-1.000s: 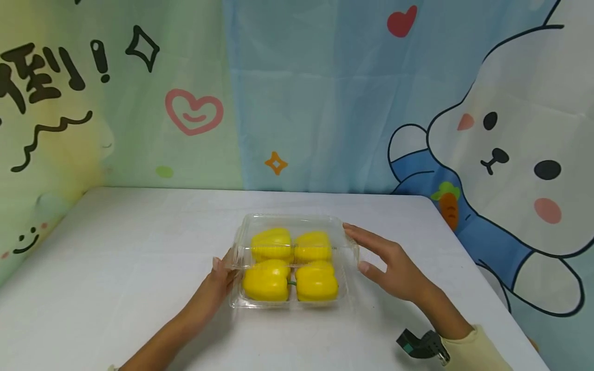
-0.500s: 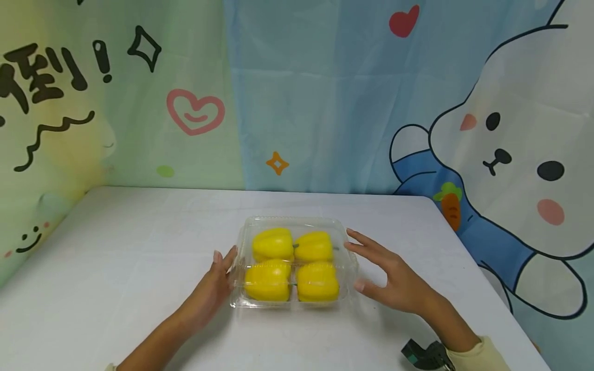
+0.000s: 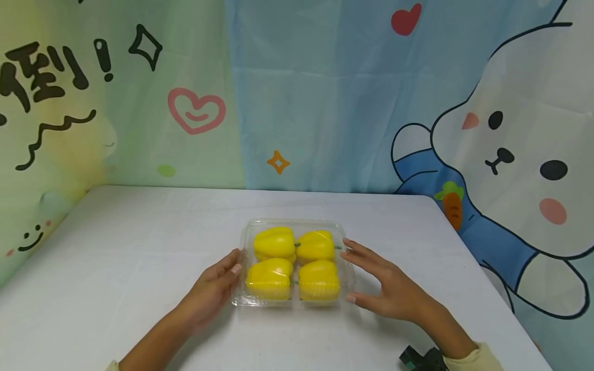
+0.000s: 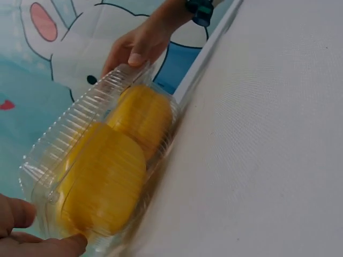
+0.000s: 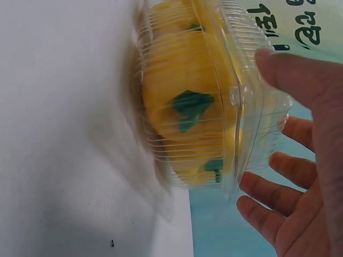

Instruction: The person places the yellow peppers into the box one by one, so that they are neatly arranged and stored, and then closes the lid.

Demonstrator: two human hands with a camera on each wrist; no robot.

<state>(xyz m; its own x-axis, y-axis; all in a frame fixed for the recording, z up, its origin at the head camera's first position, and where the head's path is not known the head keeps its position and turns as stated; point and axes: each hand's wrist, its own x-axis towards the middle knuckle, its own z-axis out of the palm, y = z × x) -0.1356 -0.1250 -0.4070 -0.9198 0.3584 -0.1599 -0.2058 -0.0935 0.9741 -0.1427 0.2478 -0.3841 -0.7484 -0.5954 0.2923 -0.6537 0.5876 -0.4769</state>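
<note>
A clear clamshell box [image 3: 293,263] of four yellow peppers [image 3: 274,242] is set mid-counter [image 3: 139,268]. It is flanked by the left hand [image 3: 214,288] and right hand [image 3: 387,286], fingers relaxed, apparently touching only. Even pressure from both sides would be advised.

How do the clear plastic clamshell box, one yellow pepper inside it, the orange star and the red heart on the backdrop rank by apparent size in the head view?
1. Clear plastic clamshell box
2. Front-left yellow pepper
3. Red heart
4. Orange star
The backdrop lies farther away, so the heart and star only look this small.
</note>
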